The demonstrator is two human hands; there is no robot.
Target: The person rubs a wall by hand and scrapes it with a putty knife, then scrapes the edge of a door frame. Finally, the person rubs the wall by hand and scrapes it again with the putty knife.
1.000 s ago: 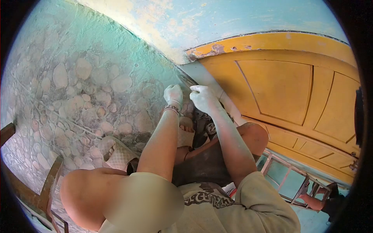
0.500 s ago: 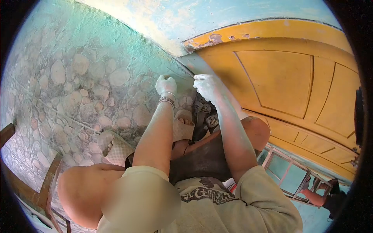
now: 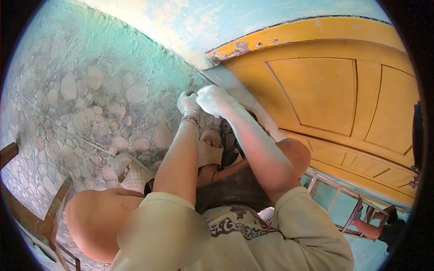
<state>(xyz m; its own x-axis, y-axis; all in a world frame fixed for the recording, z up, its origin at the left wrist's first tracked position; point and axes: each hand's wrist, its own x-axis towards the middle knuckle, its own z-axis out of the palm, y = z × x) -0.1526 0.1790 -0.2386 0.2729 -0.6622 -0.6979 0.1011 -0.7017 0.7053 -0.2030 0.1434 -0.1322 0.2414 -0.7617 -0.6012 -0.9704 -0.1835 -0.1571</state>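
My left hand, whitened with dust and with bracelets at the wrist, is curled into a fist above the stone-patterned floor. Right beside it, my right hand is also white, with its fingers bent and pressed together; the fingertips meet or overlap the left hand's knuckles. Whatever either hand holds is hidden or too small to name. Both hands are near the base of the pale wall. Below them are my sandalled feet, with dark footwear beside them.
A yellow panelled door fills the right side. At the lower right a ladder stands by a person's leg. Wooden furniture is at the lower left, close to my knee.
My right hand has moved left, from beside the door's corner to against my left hand. My left hand stays closed in nearly the same place. The view has shifted slightly.
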